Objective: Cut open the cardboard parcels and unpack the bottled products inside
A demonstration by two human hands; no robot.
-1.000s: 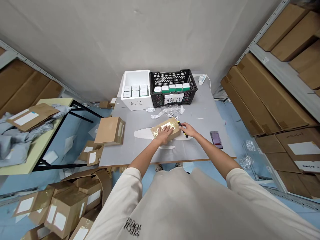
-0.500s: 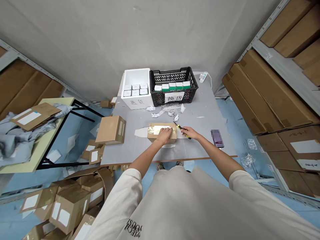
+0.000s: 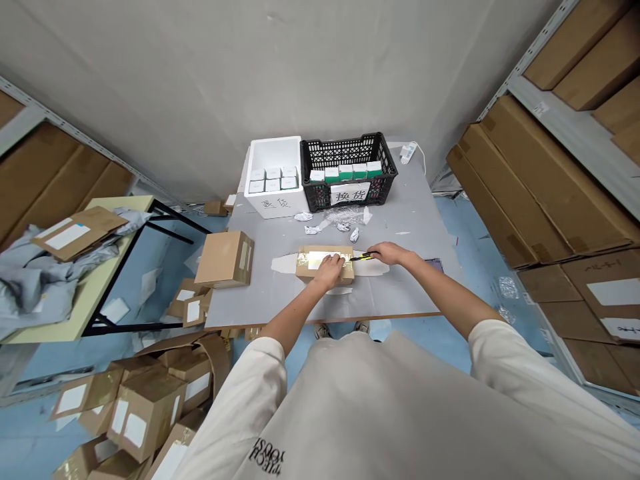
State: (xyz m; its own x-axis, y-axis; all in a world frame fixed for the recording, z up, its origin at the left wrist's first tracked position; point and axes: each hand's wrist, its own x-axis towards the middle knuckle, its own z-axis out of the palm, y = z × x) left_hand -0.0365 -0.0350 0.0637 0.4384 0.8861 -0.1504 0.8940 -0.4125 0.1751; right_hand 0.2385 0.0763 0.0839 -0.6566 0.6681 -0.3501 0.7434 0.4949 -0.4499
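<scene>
A small taped cardboard box [image 3: 305, 269] with a white label lies on the grey table in front of me. My left hand [image 3: 330, 271] rests on top of it, fingers stretched out and pressing the surface. In my right hand [image 3: 391, 253] is a yellow and black utility knife [image 3: 362, 256], held nearly level. Its tip reaches the right end of the box, by the tape; whether the blade cuts in is too small to tell.
Behind stand a white foam box [image 3: 275, 205] and a black crate [image 3: 345, 195], both holding small cartons. A larger cardboard box [image 3: 217, 260] sits left. Crumpled papers [image 3: 343, 227] and plastic wrap lie beyond the box; a phone [image 3: 435, 265] is partly hidden behind my right forearm.
My right hand has moved slightly up and right, turning the knife from a slant away from me to nearly level, tip at the box's right end. My left hand stays on the box.
</scene>
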